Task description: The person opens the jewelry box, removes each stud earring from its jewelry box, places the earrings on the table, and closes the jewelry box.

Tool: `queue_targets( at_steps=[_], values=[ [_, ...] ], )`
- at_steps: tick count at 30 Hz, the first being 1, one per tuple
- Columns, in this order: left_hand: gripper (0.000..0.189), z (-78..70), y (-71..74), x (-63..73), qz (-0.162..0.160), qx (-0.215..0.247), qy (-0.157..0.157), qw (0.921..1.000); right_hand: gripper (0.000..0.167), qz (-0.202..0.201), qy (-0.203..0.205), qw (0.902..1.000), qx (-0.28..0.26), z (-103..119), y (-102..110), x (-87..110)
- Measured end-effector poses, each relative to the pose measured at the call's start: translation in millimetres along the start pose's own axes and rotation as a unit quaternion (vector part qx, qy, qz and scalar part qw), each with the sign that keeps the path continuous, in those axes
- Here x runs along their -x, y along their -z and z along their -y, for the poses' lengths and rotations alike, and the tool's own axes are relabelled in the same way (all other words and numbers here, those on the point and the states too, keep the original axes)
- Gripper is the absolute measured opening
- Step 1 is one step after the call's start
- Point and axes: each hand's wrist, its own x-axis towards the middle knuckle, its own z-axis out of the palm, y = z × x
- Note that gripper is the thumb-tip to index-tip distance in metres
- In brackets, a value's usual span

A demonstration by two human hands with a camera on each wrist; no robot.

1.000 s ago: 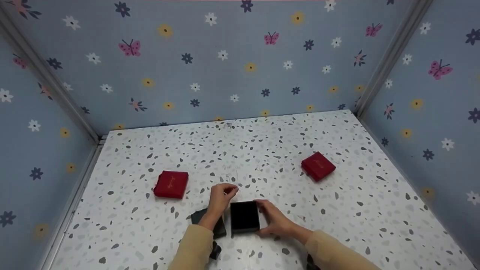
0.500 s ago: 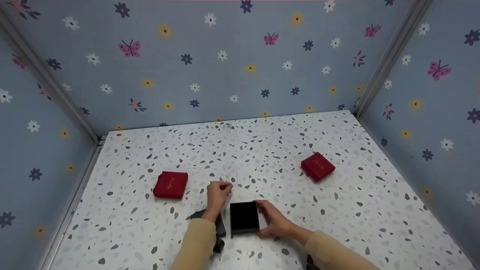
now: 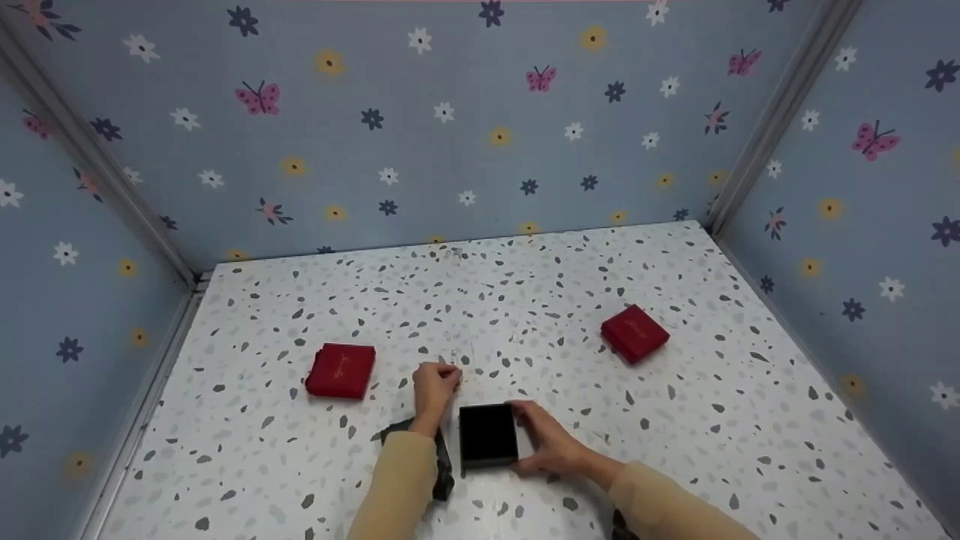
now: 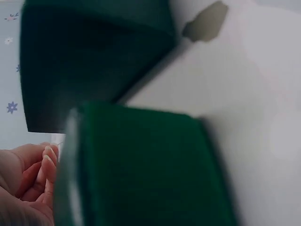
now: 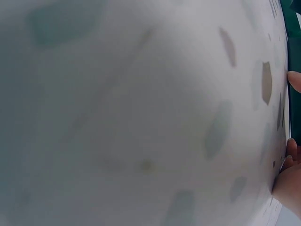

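Note:
In the head view an uncovered dark box [image 3: 488, 435] with a black interior sits on the speckled table. My right hand [image 3: 553, 442] grips its right side between thumb and fingers. To the left of the box, my left hand [image 3: 436, 388] pinches its thumb and fingertips together; what is between them is too small to make out. Beneath the left forearm lies a dark green piece [image 3: 397, 429], perhaps a lid, partly hidden by the sleeve. Close up in the left wrist view stand a blurred green block [image 4: 150, 165] and a darker green one. The right wrist view catches only a green edge [image 5: 295, 108].
A red box [image 3: 341, 371] with gold script lies to the left, and a similar red box [image 3: 634, 334] sits turned at an angle to the right. Faint thin streaks show on the table beyond the left hand. Patterned walls enclose the back and sides.
My left hand has shifted left and slightly away from the dark box, its fingertips drawing closer together. The right hand and the box have stayed in place.

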Motion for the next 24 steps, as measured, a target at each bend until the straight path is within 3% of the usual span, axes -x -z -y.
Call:
queue_targets(
  at_steps=[12, 14, 19, 24],
  values=[
    [0.013, 1.9, -1.7, -3.3, 0.004, -0.031, 0.034, 0.9990, 0.088, -0.003, 0.014, 0.9997, -0.019, 21.0, 3.5, 3.1],
    [0.012, 2.2, -2.3, -3.9, 0.001, -0.036, 0.038, 0.9986, 0.087, -0.002, 0.014, 0.9995, -0.027, 32.7, 6.5, 4.1],
    [0.012, 1.5, -2.8, -5.0, -0.004, -0.039, 0.036, 0.9986, 0.088, 0.002, 0.000, 0.9996, -0.028, 42.7, 10.1, 4.4],
    [0.012, -1.0, 0.1, -5.9, -0.006, -0.041, 0.024, 0.9988, 0.089, 0.000, 0.009, 0.9995, -0.030, 36.2, 8.0, 3.6]
  ],
)
